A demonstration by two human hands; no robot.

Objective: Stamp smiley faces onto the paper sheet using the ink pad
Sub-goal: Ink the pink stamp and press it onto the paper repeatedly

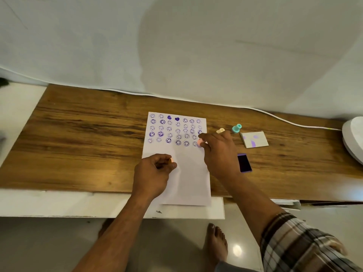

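Observation:
A white paper sheet point(188, 173) lies on the wooden table point(78, 146), its upper half filled with several rows of purple smiley prints and two hearts. My right hand point(220, 152) grips a small pink stamp point(200, 142) pressed at the right end of the lowest row. My left hand point(155, 169) rests on the sheet's left side, fingers curled around a small orange stamp point(171, 160). The open purple ink pad point(244, 162) lies just right of my right wrist.
A cream stamp point(220, 130) and a teal stamp point(236, 128) stand beyond my right hand. A white pad lid with purple smudges point(254, 139) lies farther right. A white cable point(275, 117) runs along the table's back edge. A white round object point(353, 138) sits at far right.

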